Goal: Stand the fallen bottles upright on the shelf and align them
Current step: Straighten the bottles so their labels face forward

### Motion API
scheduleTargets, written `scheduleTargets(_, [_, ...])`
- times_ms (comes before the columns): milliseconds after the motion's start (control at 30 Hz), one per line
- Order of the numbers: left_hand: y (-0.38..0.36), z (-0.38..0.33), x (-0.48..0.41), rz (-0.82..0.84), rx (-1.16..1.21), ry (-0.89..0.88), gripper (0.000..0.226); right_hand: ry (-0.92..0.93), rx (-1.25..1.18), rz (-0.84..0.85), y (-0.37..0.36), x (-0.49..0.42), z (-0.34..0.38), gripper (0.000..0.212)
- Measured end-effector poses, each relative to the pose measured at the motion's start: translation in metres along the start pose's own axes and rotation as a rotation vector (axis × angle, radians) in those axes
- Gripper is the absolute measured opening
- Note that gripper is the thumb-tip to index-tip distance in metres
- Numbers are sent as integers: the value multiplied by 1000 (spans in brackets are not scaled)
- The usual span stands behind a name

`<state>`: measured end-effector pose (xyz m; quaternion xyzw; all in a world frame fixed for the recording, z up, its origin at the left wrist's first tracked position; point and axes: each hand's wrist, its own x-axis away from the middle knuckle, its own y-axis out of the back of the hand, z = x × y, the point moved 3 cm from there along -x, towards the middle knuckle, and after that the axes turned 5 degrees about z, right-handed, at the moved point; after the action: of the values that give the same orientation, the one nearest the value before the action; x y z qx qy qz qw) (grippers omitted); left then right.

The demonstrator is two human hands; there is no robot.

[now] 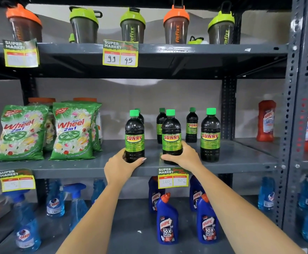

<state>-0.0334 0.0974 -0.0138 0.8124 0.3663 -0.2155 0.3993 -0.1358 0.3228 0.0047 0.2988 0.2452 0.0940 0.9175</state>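
Dark plastic bottles with green caps and green "SUNNY" labels all stand upright on the grey metal middle shelf (pixel 241 158), three in a front row near its edge and three smaller-looking ones behind. From the head camera, the left hand (pixel 121 166) has its fingers wrapped around the base of the front left bottle (pixel 134 136), and the right hand (pixel 183 154) is closed around the lower part of the front middle bottle (pixel 172 136). The front right bottle (pixel 210 135) stands free just beside the right hand, and green detergent bags (pixel 72 131) lean at the left of the same shelf.
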Motion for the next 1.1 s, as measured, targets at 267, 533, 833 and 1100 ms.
scheduleTargets(267, [-3, -4, 10, -85, 240, 52, 101, 24, -81, -33, 10, 18, 5, 140])
scheduleTargets(533, [-40, -89, 35, -120, 486, -170, 32, 19, -140, -718, 77, 56, -57, 100])
scheduleTargets(833, [-71, -93, 27, 190, 296, 35, 55, -101, -5, -426, 80, 45, -67, 57])
scheduleTargets(1100, [-64, -98, 26, 200, 294, 28, 54, -74, -26, -318, 87, 42, -73, 50])
